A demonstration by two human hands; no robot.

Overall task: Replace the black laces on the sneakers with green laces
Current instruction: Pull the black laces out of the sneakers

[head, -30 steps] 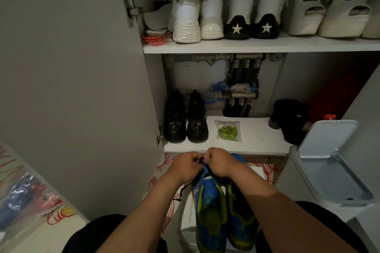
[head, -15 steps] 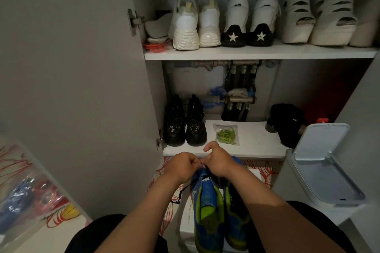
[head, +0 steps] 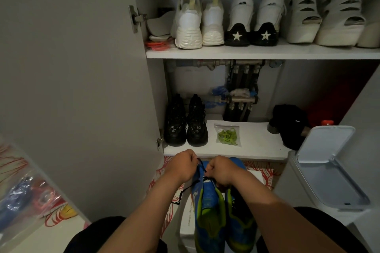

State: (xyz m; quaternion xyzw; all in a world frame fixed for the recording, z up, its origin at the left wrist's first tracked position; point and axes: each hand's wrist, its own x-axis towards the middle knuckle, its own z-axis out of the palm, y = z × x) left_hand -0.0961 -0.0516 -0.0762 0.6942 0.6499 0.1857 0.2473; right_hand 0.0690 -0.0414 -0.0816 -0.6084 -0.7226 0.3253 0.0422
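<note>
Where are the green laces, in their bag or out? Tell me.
In: green laces lie bunched inside the clear bag on the lower shelf.

The left hand (head: 181, 165) and right hand (head: 221, 170) are bare, both forearms (head: 144, 211) are uncovered along their full visible length, and black clothing (head: 98, 234) shows beneath each arm at the lower edge of the view.

White shoes (head: 189, 26) line the upper shelf (head: 246, 53); black boots (head: 186, 127) stand on the lower shelf (head: 257, 148), beside an open-lidded white bin (head: 329, 183).
</note>
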